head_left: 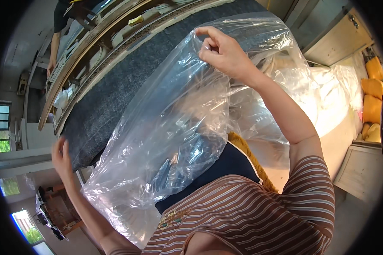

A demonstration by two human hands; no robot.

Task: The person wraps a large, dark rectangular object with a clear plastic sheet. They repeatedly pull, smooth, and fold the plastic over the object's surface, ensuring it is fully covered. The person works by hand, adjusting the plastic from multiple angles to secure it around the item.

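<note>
A large clear plastic sheet hangs in folds in front of my body and runs over part of a long dark grey fabric-covered piece. My right hand is raised, its thumb and forefinger closed on the upper edge of the sheet. At the left end of the dark piece is my left hand, fingers stretched out and holding nothing. Whether it touches the fabric I cannot tell.
Behind the dark piece lies an open wooden frame; another person's arm reaches down beside it. White plastic-wrapped bulk lies at right, near yellow-orange cushions and a pale cabinet. Windows are at far left.
</note>
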